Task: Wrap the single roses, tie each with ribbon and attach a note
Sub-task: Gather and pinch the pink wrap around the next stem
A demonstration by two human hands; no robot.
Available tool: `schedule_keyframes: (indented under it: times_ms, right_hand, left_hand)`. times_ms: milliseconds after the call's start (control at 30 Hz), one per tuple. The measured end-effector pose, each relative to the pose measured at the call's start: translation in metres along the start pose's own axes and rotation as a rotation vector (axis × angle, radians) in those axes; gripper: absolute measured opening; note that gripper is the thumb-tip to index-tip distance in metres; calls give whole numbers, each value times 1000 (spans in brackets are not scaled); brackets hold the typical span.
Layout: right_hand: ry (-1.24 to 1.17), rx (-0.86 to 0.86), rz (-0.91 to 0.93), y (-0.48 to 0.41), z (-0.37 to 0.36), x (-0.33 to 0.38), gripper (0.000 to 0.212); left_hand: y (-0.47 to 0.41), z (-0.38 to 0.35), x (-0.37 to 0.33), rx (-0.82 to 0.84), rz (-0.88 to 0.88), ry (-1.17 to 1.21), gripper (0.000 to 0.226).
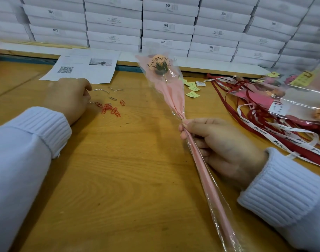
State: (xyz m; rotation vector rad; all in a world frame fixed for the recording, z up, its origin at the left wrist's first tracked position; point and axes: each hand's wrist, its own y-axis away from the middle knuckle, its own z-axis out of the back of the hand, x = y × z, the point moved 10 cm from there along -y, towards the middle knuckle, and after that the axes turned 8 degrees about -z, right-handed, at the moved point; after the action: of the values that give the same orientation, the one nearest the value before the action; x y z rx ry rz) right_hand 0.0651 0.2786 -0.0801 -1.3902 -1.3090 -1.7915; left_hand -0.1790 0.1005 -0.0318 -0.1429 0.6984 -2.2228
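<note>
Rose wrap (171, 96) reads "LOVE YOU".

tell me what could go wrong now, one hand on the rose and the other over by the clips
The right hand alone pinches the wrapped rose at its gathered neck, and no ribbon shows there: a slack grip could let the cellophane and pink paper open up. The left hand reaches among the clumped paper clips one-handed, so it may drag up several or scatter them.

Even, soft indoor light with faint shadows; wide-angle edges bend and corners blur.
</note>
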Motion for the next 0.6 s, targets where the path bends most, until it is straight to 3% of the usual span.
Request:
schedule_keyframes:
  times_ms: [200, 300, 367, 500, 600]
  right_hand:
    - [-21, -20, -6, -2, 3, -1, 19]
    - [-27, -18, -8, -2, 3, -1, 19]
    - [-38, -4, -5, -2, 2, -1, 20]
    - [-14, 45, 15, 0, -6, 1, 21]
    - [10, 61, 81, 2, -9, 6, 25]
  left_hand:
    - [5, 30, -22, -208, -25, 90, 19]
    - [8, 38, -47, -219, -33, 294, 16]
    - [13, 37, -73, -157, -20, 515, 10]
    - [35, 21, -151, 143, -79, 983, 6]
    - [57, 13, -194, 326, -154, 1170, 4]
